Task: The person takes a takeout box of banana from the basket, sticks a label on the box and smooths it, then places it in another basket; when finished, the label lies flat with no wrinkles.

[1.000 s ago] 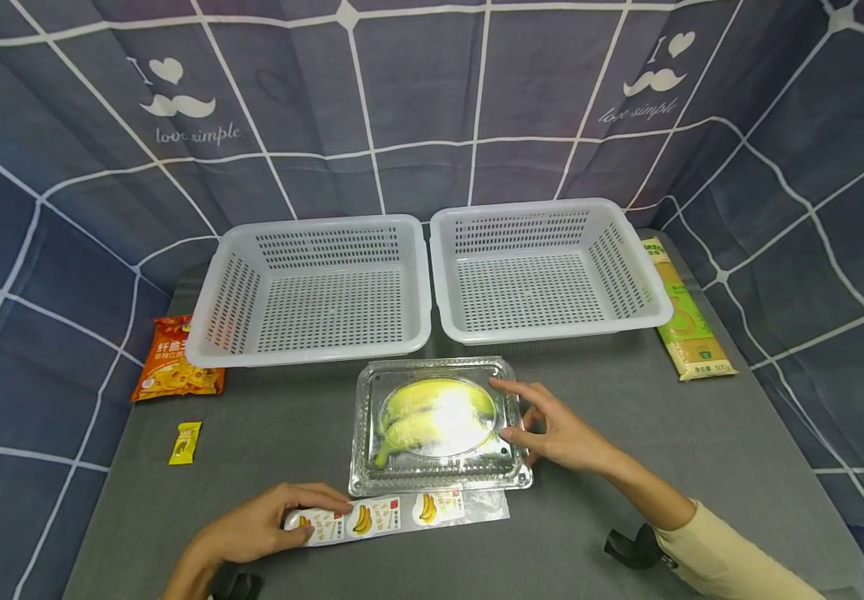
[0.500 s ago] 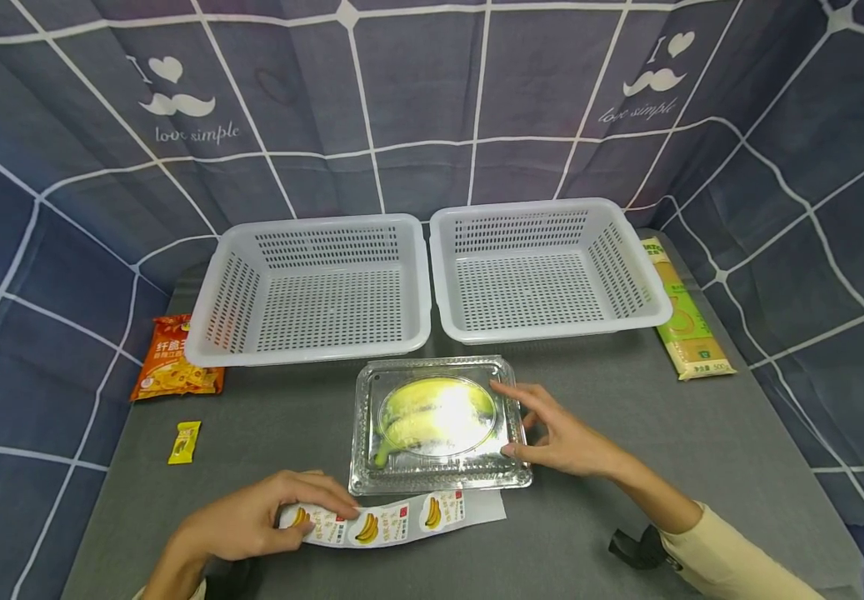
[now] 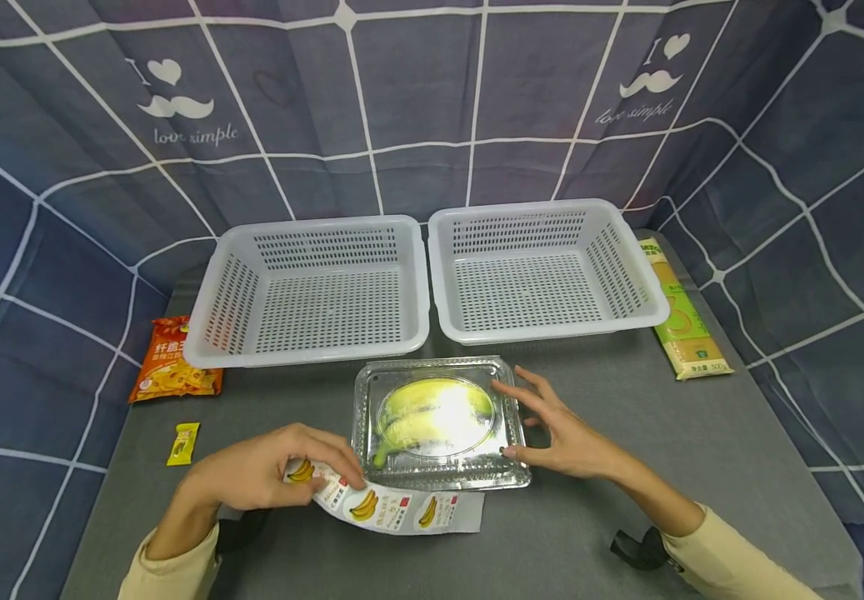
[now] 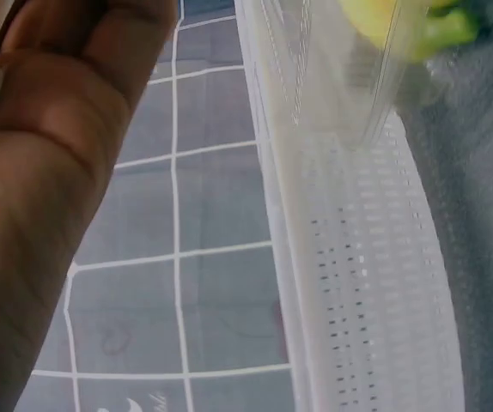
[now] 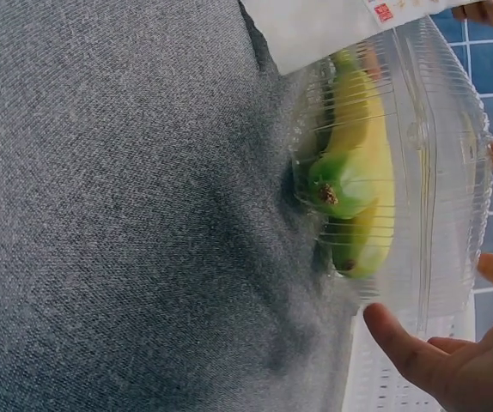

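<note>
A clear plastic clamshell box (image 3: pixel 364 417) with bananas (image 3: pixel 417 412) inside lies closed on the table. My left hand (image 3: pixel 274 468) pinches one end of a strip of banana stickers (image 3: pixel 402 510), which is lifted and curves to the right along the box's front edge. The right hand (image 3: pixel 570 437) is spread at the box's right side, fingertips at the lid and thumb by the near corner. In the right wrist view the thumb (image 5: pixel 401 348) is beside the box, and banana ends (image 5: pixel 341 193) show through its wall. The left wrist view shows the palm; its fingertips are cut off.
Two white perforated baskets (image 3: pixel 304 357) (image 3: pixel 551 333) stand side by side behind the box. An orange snack bag (image 3: pixel 172 362) and a small yellow packet (image 3: pixel 183 443) lie at the left. A green and yellow package (image 3: pixel 690 325) lies at the far right. Grid-patterned cloth surrounds the table.
My left hand has risen and moved away from the front edge, lifting the left end of the sticker strip. The right hand's fingers have spread wider beside the box, which stays put.
</note>
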